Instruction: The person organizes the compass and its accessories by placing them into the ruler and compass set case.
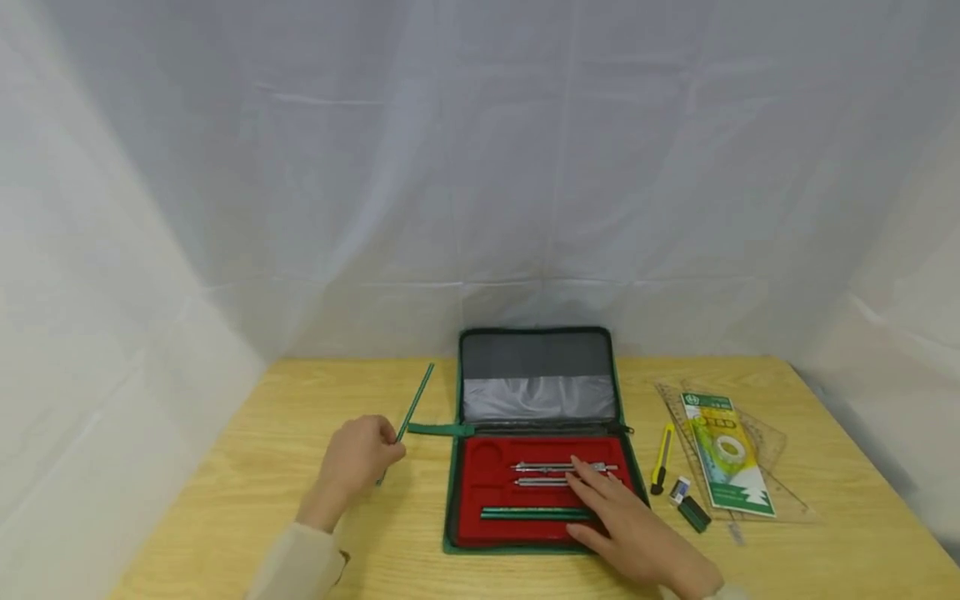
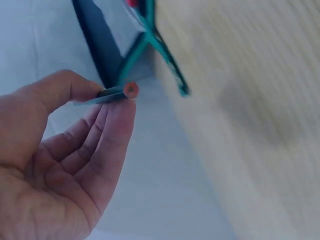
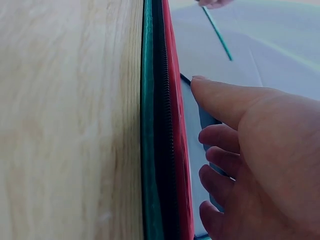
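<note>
My left hand (image 1: 358, 457) pinches a green pencil (image 1: 417, 398) between thumb and fingers, to the left of the case; in the left wrist view the pencil's reddish end (image 2: 131, 90) points at the camera. A zip case (image 1: 450, 533) lies unfolded on the table, its lid raised at the back. Its red tray (image 1: 495, 537) holds a compass (image 1: 540, 467), a slim metal drawing tool (image 1: 536, 482) and green pencils (image 1: 525, 513). Over the tray's right side is my right hand (image 1: 622, 525), fingers extended and holding nothing; whether it touches the tray I cannot tell.
Right of the case lie a yellow cutter knife (image 1: 663, 458), an eraser (image 1: 680, 490), a dark green block (image 1: 694, 515) and a green-white packet (image 1: 727, 454) on clear set squares (image 1: 795, 504). A green strap (image 1: 435, 430) sticks out left from the case. White sheeting (image 1: 525, 167) surrounds the wooden table.
</note>
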`<state>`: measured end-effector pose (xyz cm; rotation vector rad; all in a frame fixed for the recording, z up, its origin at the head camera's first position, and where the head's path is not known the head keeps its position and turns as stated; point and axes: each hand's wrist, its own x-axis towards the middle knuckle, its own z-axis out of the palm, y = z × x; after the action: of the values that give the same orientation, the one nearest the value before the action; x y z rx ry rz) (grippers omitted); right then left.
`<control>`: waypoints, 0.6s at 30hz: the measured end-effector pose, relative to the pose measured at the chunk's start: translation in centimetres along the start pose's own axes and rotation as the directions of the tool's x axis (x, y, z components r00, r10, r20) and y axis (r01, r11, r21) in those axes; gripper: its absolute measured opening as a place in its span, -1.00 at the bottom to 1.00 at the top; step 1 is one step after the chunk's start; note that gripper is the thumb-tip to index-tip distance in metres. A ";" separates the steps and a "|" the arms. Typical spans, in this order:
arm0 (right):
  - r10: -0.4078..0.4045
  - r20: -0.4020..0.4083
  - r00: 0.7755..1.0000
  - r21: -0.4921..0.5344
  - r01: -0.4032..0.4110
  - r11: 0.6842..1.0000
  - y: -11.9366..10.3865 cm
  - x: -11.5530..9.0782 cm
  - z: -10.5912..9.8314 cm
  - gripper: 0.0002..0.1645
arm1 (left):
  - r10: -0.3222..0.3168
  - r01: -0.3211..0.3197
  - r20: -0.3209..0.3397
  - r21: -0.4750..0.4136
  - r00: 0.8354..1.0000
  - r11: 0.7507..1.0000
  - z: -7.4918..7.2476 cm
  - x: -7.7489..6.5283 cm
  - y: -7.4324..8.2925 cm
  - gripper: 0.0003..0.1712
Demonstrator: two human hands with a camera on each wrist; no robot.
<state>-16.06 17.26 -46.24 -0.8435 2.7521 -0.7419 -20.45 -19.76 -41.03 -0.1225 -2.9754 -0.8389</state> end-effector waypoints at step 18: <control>0.033 -0.275 0.961 -0.092 -0.061 0.994 0.0 -1.7 -0.7 -0.24 | 0.320 -0.336 0.136 0.117 0.938 0.935 3.0 -2.0 7.7 -0.95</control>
<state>-14.85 18.53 -45.61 -0.7395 3.0647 -0.7706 -17.85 -11.74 -39.72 -0.6635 -2.9773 -0.6005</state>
